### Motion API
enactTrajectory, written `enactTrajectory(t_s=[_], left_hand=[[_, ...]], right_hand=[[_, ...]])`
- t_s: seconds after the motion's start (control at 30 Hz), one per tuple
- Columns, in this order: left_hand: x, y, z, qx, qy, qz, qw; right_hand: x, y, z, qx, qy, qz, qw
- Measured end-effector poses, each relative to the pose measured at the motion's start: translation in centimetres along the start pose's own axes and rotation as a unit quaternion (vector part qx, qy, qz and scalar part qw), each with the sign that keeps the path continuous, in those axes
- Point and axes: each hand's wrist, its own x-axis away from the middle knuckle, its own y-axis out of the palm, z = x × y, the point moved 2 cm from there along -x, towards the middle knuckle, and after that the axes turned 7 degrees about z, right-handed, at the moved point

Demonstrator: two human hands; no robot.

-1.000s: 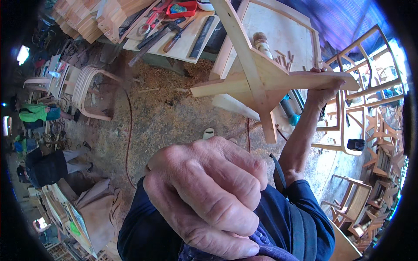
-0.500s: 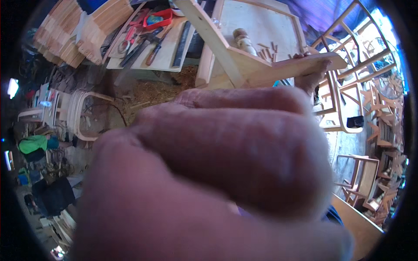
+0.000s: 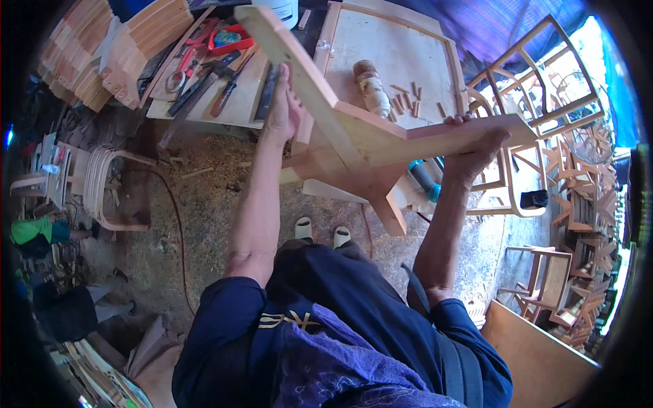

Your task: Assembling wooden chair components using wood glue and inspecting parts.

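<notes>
Open: sawdust floor [image 3: 204, 204] left of the arms
Blocked ahead: workbench [image 3: 401, 61], tools [image 3: 204, 75]
Blocked right: stacked chair frames [image 3: 544, 102]

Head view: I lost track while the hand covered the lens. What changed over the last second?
The left hand moved away from the camera, forward to the wooden frame, and took hold of its long slanted rail. The right hand stayed gripping the frame's right rail. The workbench with dowel pegs is unchanged.

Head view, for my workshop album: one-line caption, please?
Both hands, left and right, hold a pale wooden chair-frame joint above the sawdust-strewn floor.
</notes>
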Motion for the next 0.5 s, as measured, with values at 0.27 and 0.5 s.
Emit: enactTrajectory(t_s=[0.27, 0.5], left_hand=[[2.3, 3.1, 7.6, 0.181, 0.059, -0.063, 0.980], [0.1, 7.5, 18.4, 0.218, 0.237, -0.100, 0.942]], right_hand=[[-0.5, 11.3, -3.8, 0.050, -0.069, -0.086, 0.993], [-4.0, 26.8, -7.0, -0.061, -0.070, -0.185, 0.978]])
